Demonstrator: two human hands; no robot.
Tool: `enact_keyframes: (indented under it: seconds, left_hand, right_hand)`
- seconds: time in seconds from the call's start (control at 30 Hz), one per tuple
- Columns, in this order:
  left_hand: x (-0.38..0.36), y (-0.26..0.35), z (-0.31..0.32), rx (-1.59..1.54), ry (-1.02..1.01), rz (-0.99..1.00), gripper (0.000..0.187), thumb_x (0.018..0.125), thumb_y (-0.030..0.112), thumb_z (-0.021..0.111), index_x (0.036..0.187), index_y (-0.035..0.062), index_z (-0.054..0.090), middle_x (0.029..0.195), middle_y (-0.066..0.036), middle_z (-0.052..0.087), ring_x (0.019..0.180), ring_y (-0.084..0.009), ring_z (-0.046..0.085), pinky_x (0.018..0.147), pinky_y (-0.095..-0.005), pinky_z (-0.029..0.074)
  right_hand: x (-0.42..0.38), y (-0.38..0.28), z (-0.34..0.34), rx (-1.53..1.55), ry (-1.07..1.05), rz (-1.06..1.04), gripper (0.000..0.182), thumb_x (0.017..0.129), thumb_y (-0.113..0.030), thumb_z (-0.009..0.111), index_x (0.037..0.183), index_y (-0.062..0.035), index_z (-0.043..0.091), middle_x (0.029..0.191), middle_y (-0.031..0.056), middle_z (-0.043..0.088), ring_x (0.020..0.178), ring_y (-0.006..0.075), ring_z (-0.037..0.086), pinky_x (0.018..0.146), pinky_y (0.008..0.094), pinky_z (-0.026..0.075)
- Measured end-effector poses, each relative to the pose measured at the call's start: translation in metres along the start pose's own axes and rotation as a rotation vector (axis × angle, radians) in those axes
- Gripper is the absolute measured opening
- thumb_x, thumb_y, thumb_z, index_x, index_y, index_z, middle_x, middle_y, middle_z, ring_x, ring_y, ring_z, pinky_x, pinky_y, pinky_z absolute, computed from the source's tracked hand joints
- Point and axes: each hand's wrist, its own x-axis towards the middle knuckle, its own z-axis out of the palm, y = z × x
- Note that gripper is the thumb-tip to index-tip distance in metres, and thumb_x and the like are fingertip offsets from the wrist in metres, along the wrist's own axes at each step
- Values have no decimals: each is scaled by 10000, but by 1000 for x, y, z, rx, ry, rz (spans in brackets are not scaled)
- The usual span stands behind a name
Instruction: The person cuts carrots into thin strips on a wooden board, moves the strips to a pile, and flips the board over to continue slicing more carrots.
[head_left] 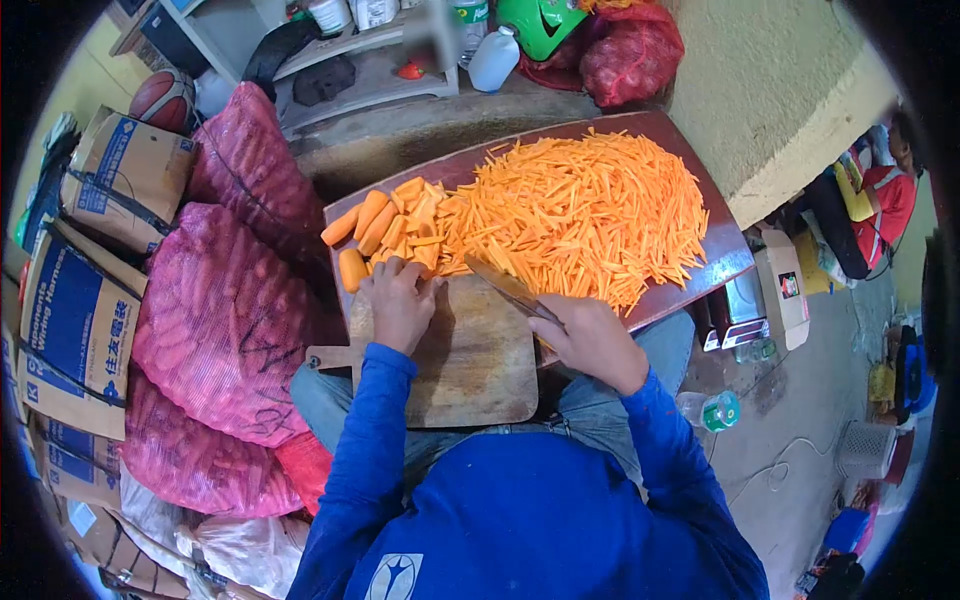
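My right hand (595, 340) is closed round the handle of a knife (508, 288). The blade points up and left, over the far right edge of the wooden cutting board (465, 365) and beside the cut carrot sticks (590, 205). At the board's far left corner, my left hand (398, 303) reaches toward thicker carrot pieces (408, 222), with its thumb apart from the bent fingers. Its fingertips meet the near edge of those pieces; I see nothing held in it. Whole peeled carrots (372, 212) lie just beyond. The board rests across my lap against the reddish table (725, 255).
Pink mesh sacks (225, 320) and cardboard boxes (75, 315) crowd the left side. Behind the table stand a shelf (365, 95), a plastic jug (494, 60) and a red mesh sack (632, 55). At right, a plastic bottle (712, 410) lies on the floor; another person (880, 215) is farther back.
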Motion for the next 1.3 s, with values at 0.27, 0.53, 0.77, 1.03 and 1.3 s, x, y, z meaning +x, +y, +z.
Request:
enact_keyframes:
  seconds: [0.27, 0.53, 0.77, 1.03, 1.3]
  left_hand:
    - [26, -6, 9, 88, -21, 24, 275, 828, 315, 860, 997, 109, 793, 1125, -120, 686, 1108, -338, 587, 917, -538, 392]
    - [40, -14, 9, 114, -150, 8, 270, 761, 269, 828, 987, 122, 807, 1153, -158, 720, 1128, -351, 630, 946, -548, 408]
    - [47, -6, 11, 261, -191, 70, 290, 773, 300, 834, 1025, 160, 809, 1164, -121, 721, 1181, -341, 632, 992, -573, 410]
    - [64, -17, 18, 302, -265, 218, 264, 783, 305, 810, 991, 142, 820, 1121, -100, 736, 1160, -314, 636, 934, -551, 407]
    - [64, -16, 22, 297, -297, 182, 261, 797, 315, 809, 982, 132, 817, 1118, -110, 743, 1171, -319, 636, 940, -547, 390]
  right_hand:
    - [-27, -20, 25, 174, -161, 50, 293, 1020, -318, 700, 1062, -30, 675, 830, 265, 700, 799, 494, 699, 693, 585, 552]
    - [-27, -29, 25, 141, -278, 77, 314, 1029, -330, 691, 1113, -29, 664, 930, 259, 718, 870, 498, 703, 742, 588, 561]
    - [-28, -34, 24, 168, -265, 97, 317, 1035, -317, 685, 1143, -20, 657, 1002, 265, 719, 936, 492, 704, 796, 581, 565]
    - [-32, -30, 30, 158, -203, 53, 299, 1024, -292, 705, 1143, -20, 670, 911, 257, 696, 839, 490, 694, 715, 552, 553]
    - [-29, -32, 27, 159, -273, 85, 303, 1028, -297, 688, 1129, -18, 626, 985, 273, 708, 927, 505, 692, 778, 592, 557]
